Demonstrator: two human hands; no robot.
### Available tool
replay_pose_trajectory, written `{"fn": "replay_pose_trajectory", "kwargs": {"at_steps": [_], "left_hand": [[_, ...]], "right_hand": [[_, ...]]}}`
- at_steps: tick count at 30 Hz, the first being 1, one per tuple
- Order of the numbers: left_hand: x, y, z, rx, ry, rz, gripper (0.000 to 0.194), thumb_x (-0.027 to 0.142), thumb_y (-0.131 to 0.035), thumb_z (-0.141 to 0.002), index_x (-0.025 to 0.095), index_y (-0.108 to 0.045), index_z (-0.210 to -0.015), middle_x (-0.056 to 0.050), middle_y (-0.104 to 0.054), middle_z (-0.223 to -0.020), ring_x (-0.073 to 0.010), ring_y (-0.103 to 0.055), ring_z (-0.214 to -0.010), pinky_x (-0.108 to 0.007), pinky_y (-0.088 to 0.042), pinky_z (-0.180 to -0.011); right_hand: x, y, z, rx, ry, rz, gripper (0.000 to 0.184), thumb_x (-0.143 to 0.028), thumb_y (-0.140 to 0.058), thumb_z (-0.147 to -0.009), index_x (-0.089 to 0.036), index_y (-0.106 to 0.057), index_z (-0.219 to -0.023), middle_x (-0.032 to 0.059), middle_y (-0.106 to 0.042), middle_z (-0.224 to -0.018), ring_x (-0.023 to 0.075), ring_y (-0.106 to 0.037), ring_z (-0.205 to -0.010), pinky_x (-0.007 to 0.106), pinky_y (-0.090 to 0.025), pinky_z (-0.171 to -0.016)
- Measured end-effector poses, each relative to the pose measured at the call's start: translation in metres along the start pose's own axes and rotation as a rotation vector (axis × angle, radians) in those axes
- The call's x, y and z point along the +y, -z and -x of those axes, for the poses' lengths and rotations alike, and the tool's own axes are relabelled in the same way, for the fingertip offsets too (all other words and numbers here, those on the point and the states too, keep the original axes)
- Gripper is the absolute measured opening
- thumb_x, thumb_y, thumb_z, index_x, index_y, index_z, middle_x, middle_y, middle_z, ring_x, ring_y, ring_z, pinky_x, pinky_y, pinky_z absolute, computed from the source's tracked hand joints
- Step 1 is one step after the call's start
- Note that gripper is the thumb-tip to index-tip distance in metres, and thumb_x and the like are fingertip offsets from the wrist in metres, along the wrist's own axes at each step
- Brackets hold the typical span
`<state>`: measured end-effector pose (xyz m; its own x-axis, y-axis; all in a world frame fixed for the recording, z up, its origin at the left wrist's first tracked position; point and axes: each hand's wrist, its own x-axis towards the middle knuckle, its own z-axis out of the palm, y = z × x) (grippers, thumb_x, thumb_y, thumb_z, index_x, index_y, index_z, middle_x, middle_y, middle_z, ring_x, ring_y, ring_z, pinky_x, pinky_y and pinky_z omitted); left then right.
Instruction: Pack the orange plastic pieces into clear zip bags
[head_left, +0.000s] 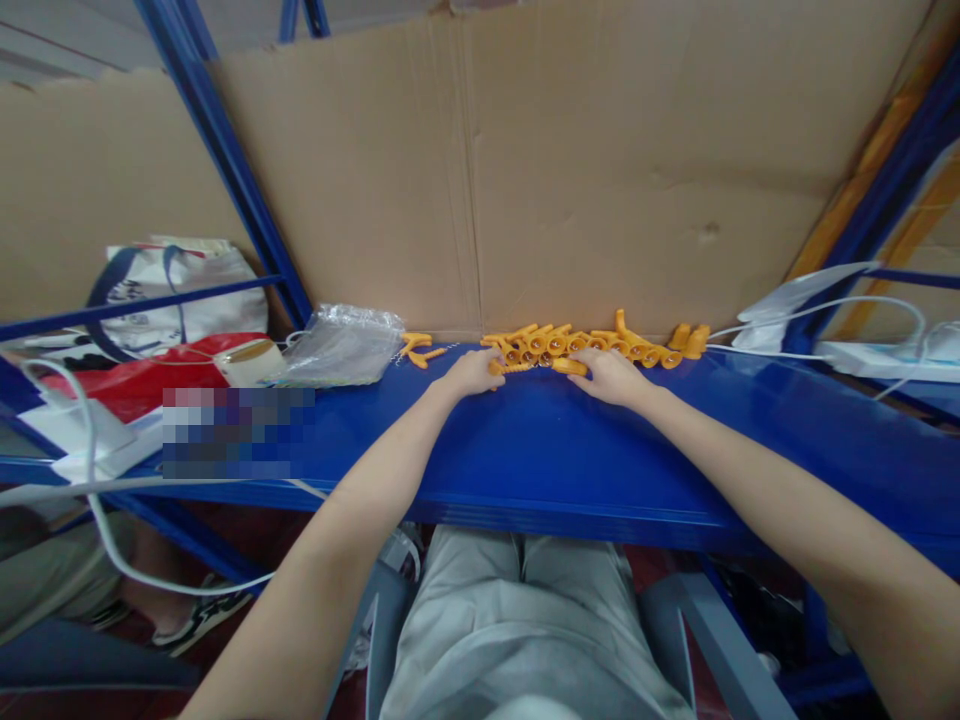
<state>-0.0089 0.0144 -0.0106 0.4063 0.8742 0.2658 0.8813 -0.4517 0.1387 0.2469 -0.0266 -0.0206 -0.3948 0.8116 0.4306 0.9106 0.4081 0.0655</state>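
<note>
At the back of the blue shelf, my left hand (478, 372) has its fingers closed around one end of a slim yellow-orange plastic piece (514, 368), which looks ridged or coiled. My right hand (609, 376) pinches a short, rounded yellow-orange plastic piece (568, 367) between thumb and fingers. Just behind both hands lies a row of similar yellow-orange plastic pieces (556, 342) with round, hollow ends facing me. Two upright pieces (688, 340) stand at the row's right end. Left of my left hand are a few Y-shaped yellow pieces (417, 349) beside small metal springs or chain (448, 349).
A clear plastic bag (345, 345) lies on the blue shelf (525, 450) to the left, near a red bag (172, 372) and a white tote (180, 290). Cardboard (600, 170) walls off the back. White cables (94, 440) hang at the left; another person's leg shows below.
</note>
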Motion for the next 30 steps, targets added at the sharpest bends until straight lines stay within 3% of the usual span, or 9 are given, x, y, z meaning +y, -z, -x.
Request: {"fn": "replay_pose_trajectory", "kwargs": {"at_steps": [6,14,24,30], "left_hand": [[0.008,0.000,0.002,-0.003,-0.023,-0.002,0.039,0.021,-0.061,-0.075,0.021,-0.066,-0.114,-0.003,-0.074,-0.093,-0.0202,-0.069,-0.092,-0.025,-0.050,-0.082],[0.025,0.006,0.008,0.132,-0.077,0.025,0.037,0.026,-0.062,-0.074,0.017,-0.066,-0.110,-0.006,-0.074,-0.092,-0.0231,-0.069,-0.088,-0.029,-0.050,-0.079],[0.031,0.008,0.013,0.180,-0.047,-0.083,0.038,0.032,-0.062,-0.078,0.020,-0.065,-0.114,-0.007,-0.074,-0.095,-0.0242,-0.069,-0.094,-0.030,-0.050,-0.083],[0.036,0.010,0.015,0.164,-0.039,-0.145,0.038,0.033,-0.060,-0.081,0.019,-0.064,-0.116,-0.008,-0.073,-0.100,-0.0255,-0.069,-0.098,-0.030,-0.049,-0.083]], "right_hand": [[0.000,-0.002,-0.001,0.023,0.032,-0.032,0.031,-0.026,-0.055,-0.089,-0.013,-0.067,-0.114,0.0154,-0.071,-0.113,0.0298,-0.066,-0.104,0.040,-0.050,-0.087],[-0.002,-0.007,-0.003,0.122,0.158,-0.142,0.035,-0.019,-0.047,-0.092,-0.013,-0.061,-0.124,0.0167,-0.064,-0.115,0.0275,-0.063,-0.103,0.042,-0.050,-0.090],[-0.005,-0.009,-0.002,0.151,0.167,-0.105,0.043,-0.022,-0.042,-0.095,-0.012,-0.054,-0.135,0.0185,-0.061,-0.119,0.0296,-0.063,-0.104,0.048,-0.051,-0.091],[-0.007,-0.008,-0.001,0.140,0.171,-0.036,0.043,-0.025,-0.041,-0.097,-0.011,-0.053,-0.136,0.0189,-0.062,-0.116,0.0299,-0.063,-0.101,0.046,-0.051,-0.089]]}}
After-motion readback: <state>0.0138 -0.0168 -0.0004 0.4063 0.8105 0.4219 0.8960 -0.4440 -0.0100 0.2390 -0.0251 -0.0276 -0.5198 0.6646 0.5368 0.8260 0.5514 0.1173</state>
